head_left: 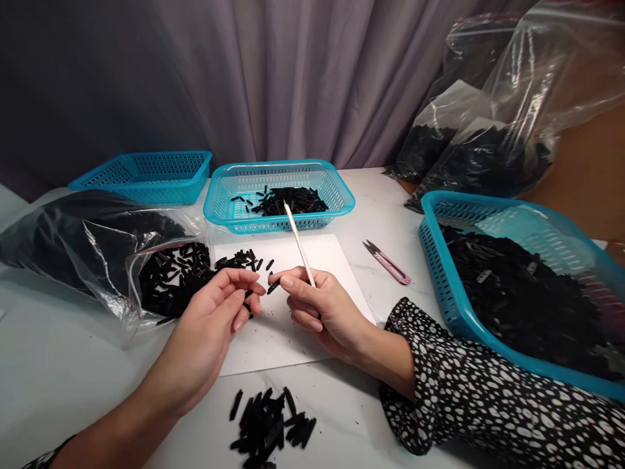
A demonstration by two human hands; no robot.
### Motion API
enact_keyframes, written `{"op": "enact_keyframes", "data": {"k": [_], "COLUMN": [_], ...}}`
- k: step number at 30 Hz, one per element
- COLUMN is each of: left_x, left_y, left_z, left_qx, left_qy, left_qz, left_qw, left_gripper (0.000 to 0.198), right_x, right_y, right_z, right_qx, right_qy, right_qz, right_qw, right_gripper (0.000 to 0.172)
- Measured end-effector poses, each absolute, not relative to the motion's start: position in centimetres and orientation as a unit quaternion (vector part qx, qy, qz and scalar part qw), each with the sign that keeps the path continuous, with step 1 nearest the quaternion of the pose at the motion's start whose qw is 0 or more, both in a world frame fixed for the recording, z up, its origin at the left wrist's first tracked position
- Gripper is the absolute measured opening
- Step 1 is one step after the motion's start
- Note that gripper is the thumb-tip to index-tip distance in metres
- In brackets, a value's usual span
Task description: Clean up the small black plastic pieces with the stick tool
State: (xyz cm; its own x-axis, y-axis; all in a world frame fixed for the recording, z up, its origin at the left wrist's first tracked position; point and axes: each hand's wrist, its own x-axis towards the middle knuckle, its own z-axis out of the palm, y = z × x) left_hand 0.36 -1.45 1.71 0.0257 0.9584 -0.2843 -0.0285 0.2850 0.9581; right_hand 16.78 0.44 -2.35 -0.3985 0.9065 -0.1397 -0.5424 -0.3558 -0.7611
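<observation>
My right hand [325, 306] is closed around a slim white pen-like stick [299, 241], its pointed tip slanting up and away. Between that hand's thumb and forefinger is a small black strip [273, 286]. Facing it, my left hand [215, 309] has its fingers curled in a pinch, close to the strip's left end. Dark bits show by the left fingertips, but whether they are held or lie behind cannot be told. Both hands hover over a white sheet [293, 339]. Behind the left hand lies a heap of black strips [178, 273], spilling from a clear plastic bag [97, 241].
Another pile of black strips [266, 423] lies in front of the sheet. A blue basket [342, 189] with strips stands behind, beside another blue basket [195, 189]. Pink thread snips [388, 262] lie right of the sheet. A full blue basket [439, 286] and plastic bags [488, 150] occupy the right.
</observation>
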Motion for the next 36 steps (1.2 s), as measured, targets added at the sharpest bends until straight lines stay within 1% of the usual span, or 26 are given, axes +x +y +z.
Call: {"op": "enact_keyframes", "data": {"k": [3, 5, 11, 17, 22, 24, 25, 28, 29, 30, 31, 32, 35, 36], "left_x": [0.4, 0.5, 0.3, 0.2, 0.2, 0.1, 0.1, 0.1, 0.1, 0.1, 0.1, 0.1, 0.0, 0.0], "left_y": [-1.4, -1.3, -1.2, -1.2, -1.2, -1.1, -1.0, -0.6, -0.5, -0.5, -0.5, -0.5, -0.8, -1.0], "left_z": [1.5, 1.3, 1.3, 1.5, 1.4, 1.2, 1.1, 0.8, 0.7, 0.7, 0.6, 0.6, 0.6, 0.6], "left_qx": [0.432, 0.433, 0.439, 0.409, 0.394, 0.385, 0.38, 0.376, 0.382, 0.39, 0.398, 0.407, 0.442, 0.458], "left_qy": [0.554, 0.554, 0.547, 0.548, 0.554, 0.555, 0.557, 0.563, 0.564, 0.563, 0.562, 0.562, 0.556, 0.554], "left_qz": [0.452, 0.464, 0.448, 0.475, 0.483, 0.491, 0.494, 0.499, 0.496, 0.494, 0.493, 0.493, 0.49, 0.487], "left_qw": [0.55, 0.539, 0.555, 0.553, 0.551, 0.55, 0.549, 0.541, 0.539, 0.536, 0.531, 0.526, 0.505, 0.497], "left_gripper": [0.01, 0.014, 0.017, 0.025, 0.025, 0.025, 0.026, 0.032, 0.033, 0.034, 0.034, 0.033, 0.029, 0.027], "right_x": [16.8, 16.8, 16.7, 16.7, 16.7, 16.9, 17.0, 17.3, 17.3, 17.4, 17.3, 17.3, 17.0, 16.9], "right_y": [0.5, 0.5, 0.4, 0.5, 0.5, 0.2, 0.0, -0.8, -1.0, -1.2, -1.2, -1.2, -0.6, -0.3], "right_z": [-2.5, -2.5, -2.5, -2.5, -2.6, -2.5, -2.3, -1.7, -1.5, -1.4, -1.4, -1.4, -1.9, -2.1], "right_qx": [-0.286, -0.287, -0.295, -0.293, -0.289, -0.287, -0.277, -0.207, -0.18, -0.162, -0.161, -0.18, -0.306, -0.339], "right_qy": [-0.316, -0.316, -0.31, -0.306, -0.322, -0.38, -0.428, -0.586, -0.621, -0.642, -0.651, -0.646, -0.549, -0.501], "right_qz": [0.775, 0.775, 0.778, 0.779, 0.772, 0.769, 0.767, 0.746, 0.735, 0.726, 0.717, 0.709, 0.683, 0.681], "right_qw": [0.467, 0.466, 0.46, 0.462, 0.466, 0.426, 0.389, 0.241, 0.204, 0.186, 0.189, 0.219, 0.374, 0.412], "right_gripper": [0.025, 0.026, 0.028, 0.027, 0.024, 0.023, 0.021, 0.018, 0.018, 0.02, 0.021, 0.023, 0.03, 0.031]}}
